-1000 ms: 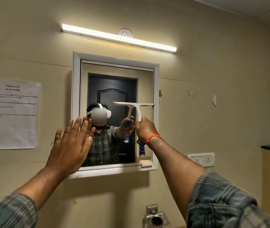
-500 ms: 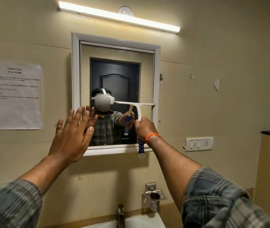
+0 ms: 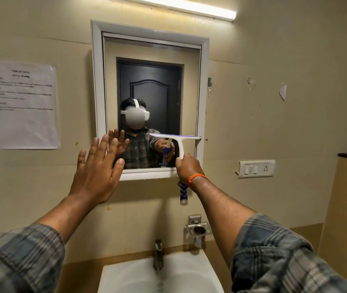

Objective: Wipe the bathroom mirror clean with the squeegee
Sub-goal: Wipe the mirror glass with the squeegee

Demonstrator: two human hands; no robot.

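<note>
dragging downward is what the head view suggests: the squeegee (image 3: 175, 142) blade sits lower on the bathroom mirror (image 3: 151, 81) than it did a second ago, when it lay about level with the reflected headset; it now crosses the lower right part of the glass, its right tip at the white mirror frame (image 3: 203, 102). the right hand (image 3: 187, 169) has its fingers wrapped round the blue-and-white handle, whose end hangs below the frame's bottom edge. whether the rubber edge truly presses the glass is hard to tell from this angle, though the blade and its reflection seem to meet.

the left hand (image 3: 98, 172) is spread flat with straight fingers and holds nothing; it is raised by the mirror's lower left corner much as before, and contact with the wall or frame cannot be made out.

the camera has tipped down too, so the white sink (image 3: 189, 278), the tap (image 3: 158, 254) and a metal holder (image 3: 198, 229) on the wall have come into sight below.

for the task, this reads as one pass down the right-hand strip nearing its end, with only a short stretch of glass left beneath the blade. the left portion of the mirror likely awaits its own passes.
</note>
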